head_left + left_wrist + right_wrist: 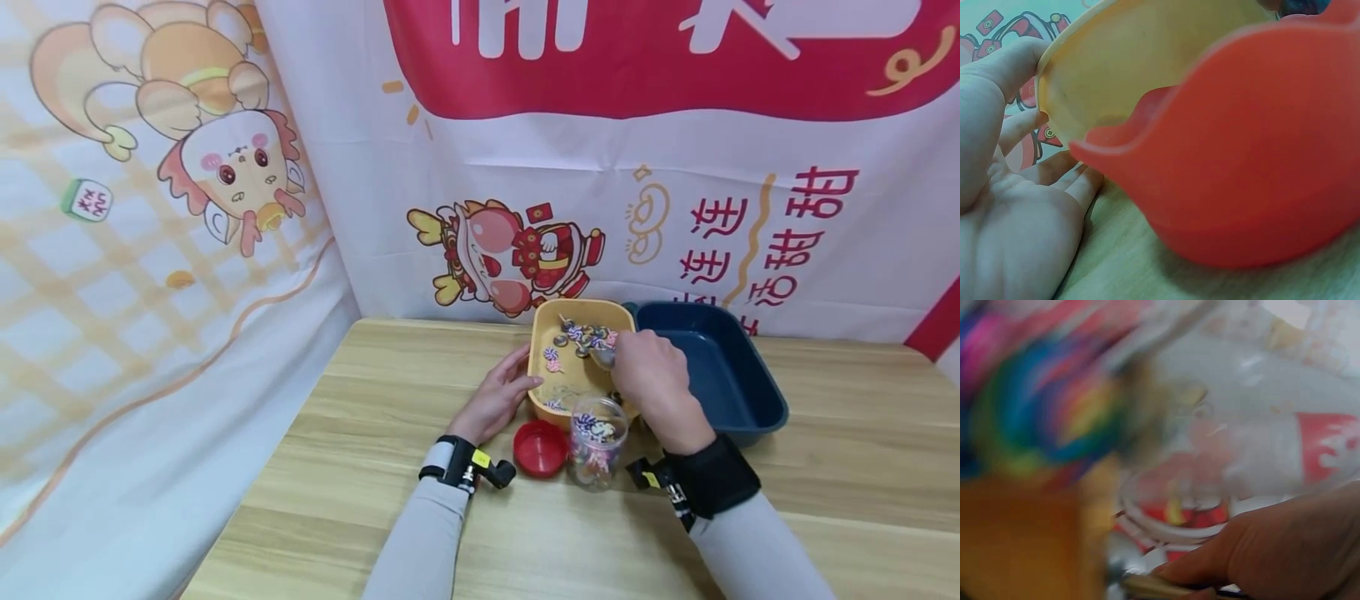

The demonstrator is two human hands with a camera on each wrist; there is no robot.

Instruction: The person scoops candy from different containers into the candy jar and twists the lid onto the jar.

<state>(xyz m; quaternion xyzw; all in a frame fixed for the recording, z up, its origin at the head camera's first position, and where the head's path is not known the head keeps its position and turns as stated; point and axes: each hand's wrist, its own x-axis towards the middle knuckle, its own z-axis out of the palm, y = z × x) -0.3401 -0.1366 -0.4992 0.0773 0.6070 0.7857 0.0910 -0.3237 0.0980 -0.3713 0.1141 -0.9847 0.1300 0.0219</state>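
My left hand holds the near-left side of a yellow bin, thumb at its rim and fingers along the outer wall. Inside the bin lie several small swirl lollipop-shaped pieces and dark round ones. My right hand reaches over the bin's right side and grips a spoon by its thin handle. The spoon's shiny metal bowl is down among the pieces. A clear jar, partly filled with colourful pieces, stands at the bin's near edge. Beside it sits a red lid.
A dark blue bin stands right of the yellow one, behind my right forearm. The wooden table ends at a printed cloth backdrop. In the right wrist view, blurred swirl pieces show close to the camera.
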